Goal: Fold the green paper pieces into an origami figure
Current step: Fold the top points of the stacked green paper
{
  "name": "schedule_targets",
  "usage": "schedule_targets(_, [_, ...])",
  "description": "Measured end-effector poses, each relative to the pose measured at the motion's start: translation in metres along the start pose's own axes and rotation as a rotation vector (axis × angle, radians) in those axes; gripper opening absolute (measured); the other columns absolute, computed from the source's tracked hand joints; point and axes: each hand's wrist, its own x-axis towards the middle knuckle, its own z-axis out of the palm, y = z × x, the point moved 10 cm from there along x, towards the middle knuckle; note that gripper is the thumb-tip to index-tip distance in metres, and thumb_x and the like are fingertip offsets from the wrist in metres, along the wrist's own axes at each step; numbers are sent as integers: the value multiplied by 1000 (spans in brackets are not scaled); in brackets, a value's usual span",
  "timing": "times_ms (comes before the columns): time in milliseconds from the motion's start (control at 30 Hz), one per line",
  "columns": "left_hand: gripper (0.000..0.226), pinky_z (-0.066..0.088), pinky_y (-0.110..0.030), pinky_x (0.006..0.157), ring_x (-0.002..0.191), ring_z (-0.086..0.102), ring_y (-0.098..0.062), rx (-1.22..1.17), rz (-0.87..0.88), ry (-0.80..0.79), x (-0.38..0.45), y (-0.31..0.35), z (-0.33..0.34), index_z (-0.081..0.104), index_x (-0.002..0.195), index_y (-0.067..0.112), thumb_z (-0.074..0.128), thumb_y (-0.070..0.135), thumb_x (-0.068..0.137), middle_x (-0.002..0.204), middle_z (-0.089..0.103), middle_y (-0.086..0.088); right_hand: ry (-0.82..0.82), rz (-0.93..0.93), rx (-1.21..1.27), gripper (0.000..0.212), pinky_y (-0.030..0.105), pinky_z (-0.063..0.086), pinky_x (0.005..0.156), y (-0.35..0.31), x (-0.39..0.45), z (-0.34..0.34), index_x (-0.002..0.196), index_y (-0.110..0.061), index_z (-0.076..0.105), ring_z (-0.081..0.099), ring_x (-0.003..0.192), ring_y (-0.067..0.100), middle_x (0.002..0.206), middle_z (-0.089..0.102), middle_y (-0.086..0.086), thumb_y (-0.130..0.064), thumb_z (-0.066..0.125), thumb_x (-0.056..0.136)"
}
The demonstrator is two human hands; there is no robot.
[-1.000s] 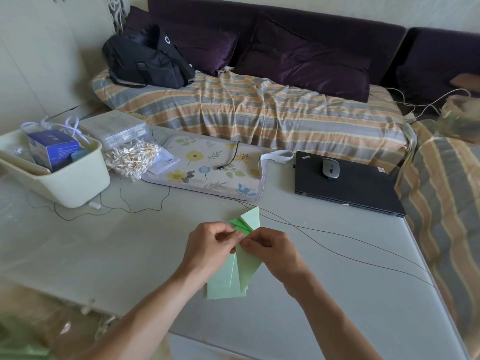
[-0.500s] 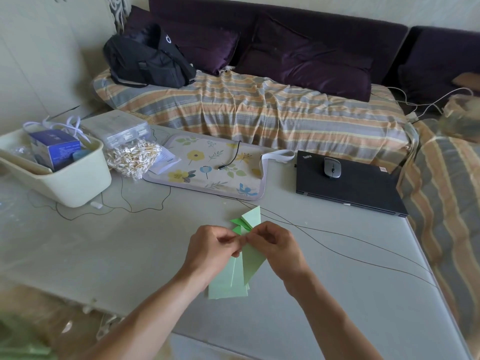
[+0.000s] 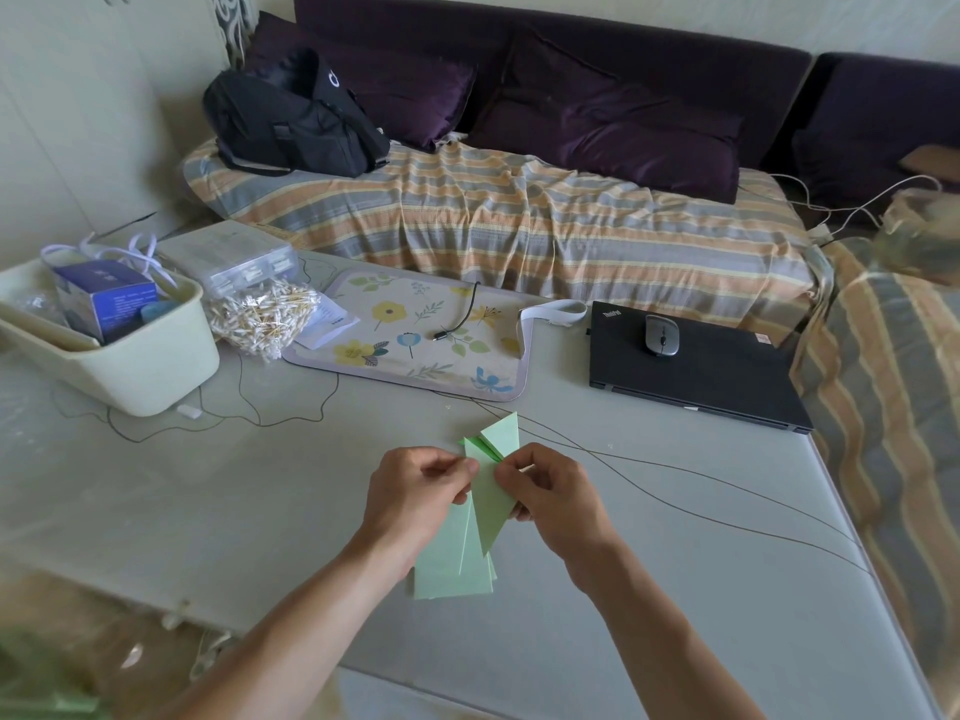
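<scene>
Both hands work above the table (image 3: 208, 511), close together, thumbs and forefingers meeting at one spot. Left hand (image 3: 415, 491) pinches the green paper pieces (image 3: 488, 501) from the left edge; right hand (image 3: 550, 491) pinches them from the right, fingers curled under. Neither hand is idle or slack.

Step in hand, as I read it: fitting or creasing a narrow folded unit near its upper end. To do it well:
- keep the two pinches opposite each other so the layers cannot slide
- line up the edges before pressing, then run the crease outward from the pinch point
- press with the thumb pad rather than the nail (thin paper tears at a point)
- support the long lower end, or lay it on the table, so its weight does not twist the fold

The paper itself: pale green, matte, several layers. A long tapering wedge hangs down from the pinch to a sharp tip. Behind it lie flatter rectangular sheets, fanned slightly, lower edges near the table's front. Above the fingers two small triangular flaps stick up, one paler, one a brighter green. Whether the sheets rest on the table or are lifted clear of it, I cannot tell.

Thin dark cables (image 3: 675, 496) cross the table just beyond the right hand, apart from the paper; worth keeping the wedge tip off them.
</scene>
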Motion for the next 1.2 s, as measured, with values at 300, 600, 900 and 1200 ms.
schedule_targets(300, [36,59,-33,86,86,75,-14,-181,-44,-117,-1,4,13,75,98,23,45,5,92,91,79,2,-28,-3,76,11,22,49,58,-3,-2,1,86,-8,70,56,52,13,61,65,0,-14,68,95])
schedule_targets(600, [21,58,-29,75,80,77,-17,-276,-68,-32,-1,5,4,63,87,10,44,2,94,87,76,-6,10,8,93,10,36,50,68,3,1,-4,85,-12,72,58,59,18,70,68,10,-17,69,94])
schedule_targets(900, [8,60,-25,71,83,75,-19,-277,-8,-51,-3,9,6,69,94,10,70,10,86,90,76,-8,1,-15,38,10,29,48,64,0,0,0,85,-10,72,57,59,13,68,69,1,-15,68,93])
schedule_targets(1200, [15,58,-32,71,66,63,-9,-144,86,9,0,11,1,70,88,26,67,13,83,77,71,9,-5,-52,13,5,25,50,70,-7,-2,4,88,-18,73,61,69,7,76,72,-8,-16,70,91])
